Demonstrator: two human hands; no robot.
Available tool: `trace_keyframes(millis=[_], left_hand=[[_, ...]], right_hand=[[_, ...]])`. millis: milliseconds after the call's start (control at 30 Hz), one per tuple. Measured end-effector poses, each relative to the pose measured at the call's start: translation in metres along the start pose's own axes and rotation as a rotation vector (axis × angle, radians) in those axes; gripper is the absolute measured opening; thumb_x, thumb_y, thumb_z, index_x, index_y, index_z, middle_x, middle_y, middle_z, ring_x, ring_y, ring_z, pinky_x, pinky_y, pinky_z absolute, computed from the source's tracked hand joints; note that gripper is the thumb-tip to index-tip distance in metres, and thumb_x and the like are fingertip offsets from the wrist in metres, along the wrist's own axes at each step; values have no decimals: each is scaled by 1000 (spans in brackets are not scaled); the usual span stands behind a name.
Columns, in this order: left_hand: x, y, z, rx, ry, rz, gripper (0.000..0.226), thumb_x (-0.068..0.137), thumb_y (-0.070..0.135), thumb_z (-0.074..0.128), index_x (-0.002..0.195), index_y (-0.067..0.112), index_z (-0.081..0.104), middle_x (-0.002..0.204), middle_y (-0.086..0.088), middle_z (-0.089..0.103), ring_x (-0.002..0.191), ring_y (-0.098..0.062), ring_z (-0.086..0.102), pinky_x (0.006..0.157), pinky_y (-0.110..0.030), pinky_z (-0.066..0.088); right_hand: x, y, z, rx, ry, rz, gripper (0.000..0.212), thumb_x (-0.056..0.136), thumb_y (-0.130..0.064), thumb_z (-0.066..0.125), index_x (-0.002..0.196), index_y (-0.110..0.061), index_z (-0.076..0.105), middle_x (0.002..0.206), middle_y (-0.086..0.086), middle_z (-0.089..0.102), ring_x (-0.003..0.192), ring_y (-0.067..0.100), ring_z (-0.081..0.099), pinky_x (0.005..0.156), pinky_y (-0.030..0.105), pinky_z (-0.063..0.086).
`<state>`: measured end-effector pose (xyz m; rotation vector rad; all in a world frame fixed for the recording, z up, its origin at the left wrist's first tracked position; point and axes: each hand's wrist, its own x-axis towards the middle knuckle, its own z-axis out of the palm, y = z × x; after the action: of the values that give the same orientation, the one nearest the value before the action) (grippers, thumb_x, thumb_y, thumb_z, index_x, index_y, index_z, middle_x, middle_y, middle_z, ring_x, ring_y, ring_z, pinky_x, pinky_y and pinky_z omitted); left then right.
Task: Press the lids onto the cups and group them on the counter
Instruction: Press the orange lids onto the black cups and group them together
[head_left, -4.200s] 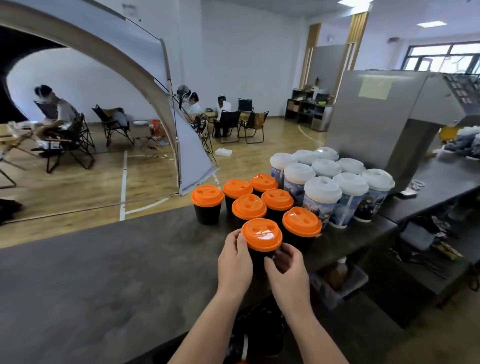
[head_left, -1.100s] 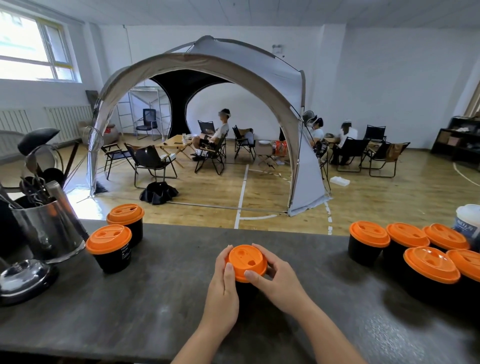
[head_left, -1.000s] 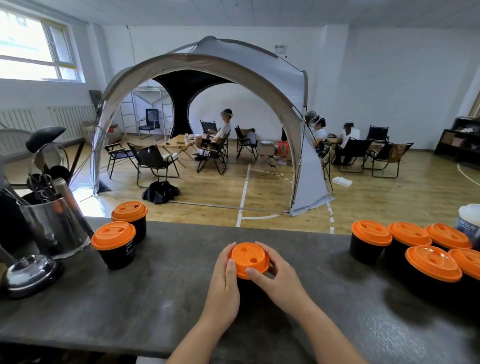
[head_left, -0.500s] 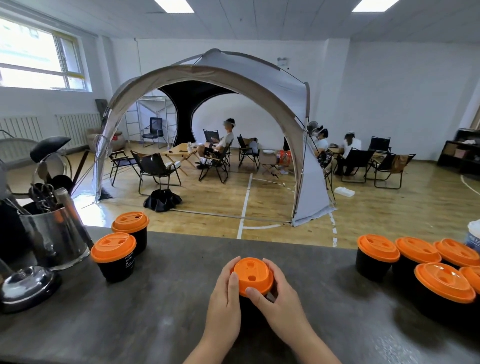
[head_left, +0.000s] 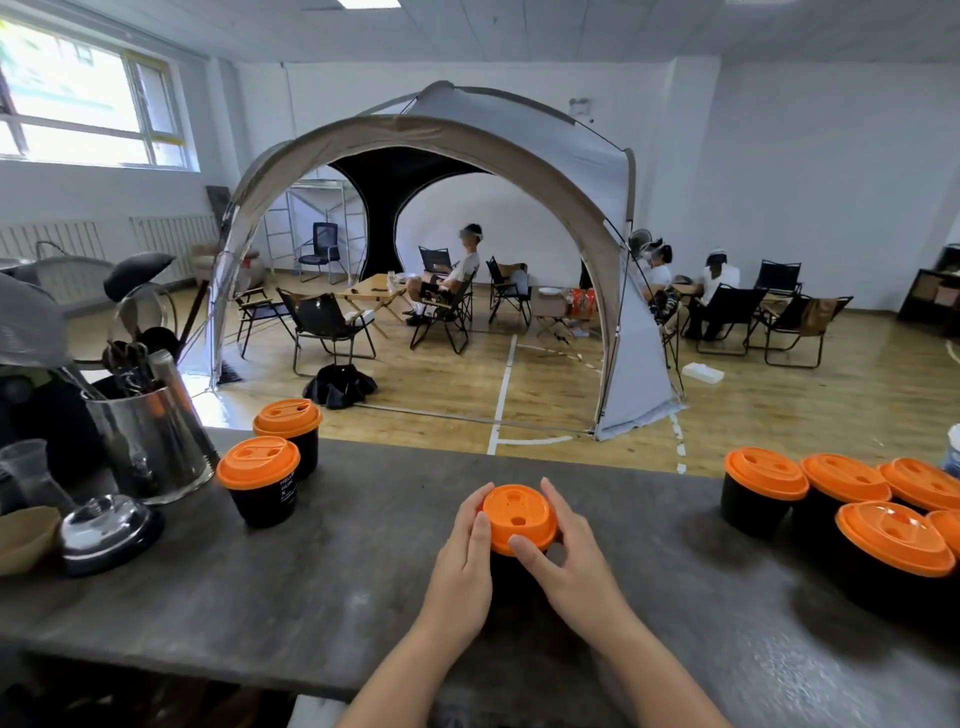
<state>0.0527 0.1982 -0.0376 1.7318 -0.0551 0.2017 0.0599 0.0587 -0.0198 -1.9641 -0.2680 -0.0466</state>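
head view: both hands' fingers grip one orange-lidded cup; two stand left, five right.

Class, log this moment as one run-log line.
step: pressing lid | left hand: grips orange lid | right hand: grips lid | cup: on counter | grouping: pending

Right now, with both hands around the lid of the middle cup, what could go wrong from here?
1. The left hand and right hand grip the orange lid at its rim; uneven pressure could leave one side unsealed or tip the black cup beneath it, mostly hidden.
2. That cup stands alone on the counter, apart from the lidded cluster on the right; sliding it over could knock those close-packed cups.
3. Two lidded cups on the left could get left ungrouped.
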Motion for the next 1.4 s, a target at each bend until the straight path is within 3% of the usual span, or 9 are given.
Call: trace_keyframes(millis=[133,233,300,433,567,700,867,1033,1400], left_hand=[[-14,3,-20,-51,117,30,37,103,42,30,139,50,35,130,31,45,123,10,43,99,-11,35],[-27,7,-45,-70,244,51,40,106,33,33,144,47,30,132,37,37,117,29,34,93,1,32],[-35,6,-67,-70,343,48,44,105,29,37,147,41,26,129,40,35,113,34,33,89,6,28],[-51,-1,-113,-34,480,24,50,104,31,41,151,34,25,130,28,42,123,8,40,97,-8,28],[-64,-13,-160,-21,579,-7,46,102,33,47,146,35,35,129,22,51,123,0,48,101,-22,35],[-69,-21,-203,-12,588,-17,45,97,34,58,137,36,38,128,19,52,115,10,50,95,-15,39],[-65,-34,-234,70,597,-48,64,89,32,71,143,28,36,135,11,50,117,1,51,95,-15,38],[-58,-40,-237,169,630,-56,72,82,40,76,143,28,40,130,13,40,119,-5,45,99,-23,35],[-51,-46,-241,141,617,-25,67,84,46,72,141,28,42,137,9,52,127,-9,48,107,-30,38]], right_hand=[[-2,-15,20,113,83,-7,79,67,-56,71,134,-31,37,126,-11,51,119,9,50,78,9,40],[2,-26,51,184,72,-42,70,68,-56,69,128,-29,47,128,-10,57,118,7,54,87,15,45],[5,-34,76,195,31,-72,65,73,-57,67,131,-33,49,127,-12,59,117,4,55,97,24,48],[6,-55,129,186,-80,-61,77,75,-60,59,143,-28,42,132,-10,54,118,8,54,99,28,47],[5,-72,178,298,-95,-65,60,72,-53,67,124,-29,50,121,-9,61,110,6,59,90,24,52],[17,-80,219,305,-101,-74,33,87,-42,66,117,-30,59,116,-11,66,109,4,61,97,36,53],[24,-90,253,290,-134,-66,40,96,-35,58,135,-27,54,125,-14,62,119,4,56,105,33,46],[33,-87,261,316,-7,-18,17,96,-34,58,113,-33,57,113,-11,65,107,4,60,98,37,51],[33,-88,270,330,26,-16,20,96,-36,59,115,-33,58,113,-13,66,107,2,61,96,34,52]])
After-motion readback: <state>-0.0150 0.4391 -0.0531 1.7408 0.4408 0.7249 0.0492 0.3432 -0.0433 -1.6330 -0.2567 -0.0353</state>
